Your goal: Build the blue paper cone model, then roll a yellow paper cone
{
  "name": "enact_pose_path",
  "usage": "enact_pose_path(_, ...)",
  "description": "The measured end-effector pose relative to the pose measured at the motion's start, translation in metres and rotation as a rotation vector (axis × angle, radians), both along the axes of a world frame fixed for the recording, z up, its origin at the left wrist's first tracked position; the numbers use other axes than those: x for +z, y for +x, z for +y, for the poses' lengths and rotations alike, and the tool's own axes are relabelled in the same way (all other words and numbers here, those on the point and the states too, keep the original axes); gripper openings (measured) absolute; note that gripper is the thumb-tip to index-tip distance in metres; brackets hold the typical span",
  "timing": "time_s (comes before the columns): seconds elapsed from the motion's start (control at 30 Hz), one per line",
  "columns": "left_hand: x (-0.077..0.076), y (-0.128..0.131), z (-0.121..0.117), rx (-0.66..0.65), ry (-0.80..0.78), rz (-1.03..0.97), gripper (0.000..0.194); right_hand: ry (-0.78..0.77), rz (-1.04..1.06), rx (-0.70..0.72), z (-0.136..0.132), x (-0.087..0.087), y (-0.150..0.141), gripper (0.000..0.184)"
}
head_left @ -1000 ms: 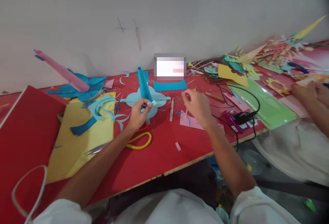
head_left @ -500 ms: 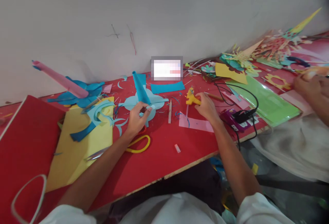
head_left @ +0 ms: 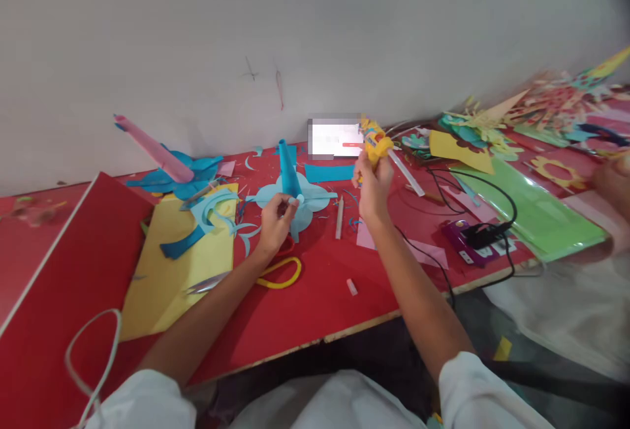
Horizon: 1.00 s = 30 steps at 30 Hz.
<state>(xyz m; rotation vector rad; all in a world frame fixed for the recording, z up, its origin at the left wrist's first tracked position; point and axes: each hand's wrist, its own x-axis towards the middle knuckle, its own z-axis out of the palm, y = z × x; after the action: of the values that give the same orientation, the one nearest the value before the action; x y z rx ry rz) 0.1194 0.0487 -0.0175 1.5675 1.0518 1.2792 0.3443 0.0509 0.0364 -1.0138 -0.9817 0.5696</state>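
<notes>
- The left hand (head_left: pixel 276 222) bunches up by the blue cone (head_left: pixel 289 173), maybe to steady it; I can't tell if it pinches anything.
- The cone stands on a pale paper flower (head_left: pixel 315 191).
- The right hand (head_left: pixel 374 186) wraps round the yellow glue gun (head_left: pixel 377 145), held up maybe to keep its tip off the desk (head_left: pixel 315 311).

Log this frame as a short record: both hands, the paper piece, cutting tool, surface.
Right hand: holds yellow glue gun, glue stick protruding behind
Left hand: at the blue cone's base; exact grip unclear
Paper piece: blue cone on light-blue petalled sheet
Cutting tool: scissors, partly hidden by left forearm
Surface: red table, yellow paper at left
</notes>
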Motion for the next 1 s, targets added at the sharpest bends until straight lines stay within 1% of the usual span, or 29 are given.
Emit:
enact_pose_path(0.03, -0.001, 0.0, 0.0, 0.0, 0.002, -0.004, 0.046, 0.023, 0.094, 0.025, 0.002, 0.001, -0.013, 0.037)
enact_pose_path(0.1, -0.001, -0.001, 0.0, 0.005, 0.006, -0.006, 0.046, 0.029, 0.199, 0.154, 0.0, -0.001, -0.034, 0.044)
enact_pose_path(0.17, -0.002, -0.001, -0.001, 0.015, 0.008, -0.002, 0.046, -0.014, 0.208, 0.26, -0.006, -0.007, -0.049, 0.051)
enact_pose_path(0.23, -0.002, -0.001, -0.001, 0.022, 0.016, 0.004, 0.047, -0.042, 0.174, 0.344, -0.014, -0.014, -0.056, 0.049)
enact_pose_path(0.3, -0.002, 0.0, -0.001, 0.025, 0.024, 0.01, 0.049, -0.034, 0.136, 0.397, -0.02, -0.02, -0.058, 0.047)
enact_pose_path(0.37, -0.002, 0.0, 0.0, 0.016, 0.023, 0.02, 0.052, -0.026, 0.072, 0.41, -0.024, -0.024, -0.058, 0.047)
enact_pose_path(0.57, -0.001, 0.001, 0.0, 0.002, 0.059, 0.059, 0.054, -0.085, -0.152, 0.346, -0.025, -0.033, -0.06, 0.05)
enact_pose_path(0.67, 0.0, 0.001, -0.001, 0.0, 0.076, 0.075, 0.053, -0.091, -0.249, 0.347, -0.025, -0.037, -0.061, 0.048)
enact_pose_path(0.77, 0.0, 0.001, -0.001, -0.001, 0.093, 0.084, 0.052, -0.09, -0.309, 0.371, -0.027, -0.036, -0.063, 0.047)
enact_pose_path(0.87, -0.001, 0.001, 0.0, -0.01, 0.115, 0.099, 0.05, -0.083, -0.362, 0.365, -0.031, -0.033, -0.064, 0.048)
enact_pose_path(1.0, -0.001, 0.0, 0.001, -0.033, 0.113, 0.109, 0.046, -0.107, -0.428, 0.343, -0.033, -0.03, -0.064, 0.054)
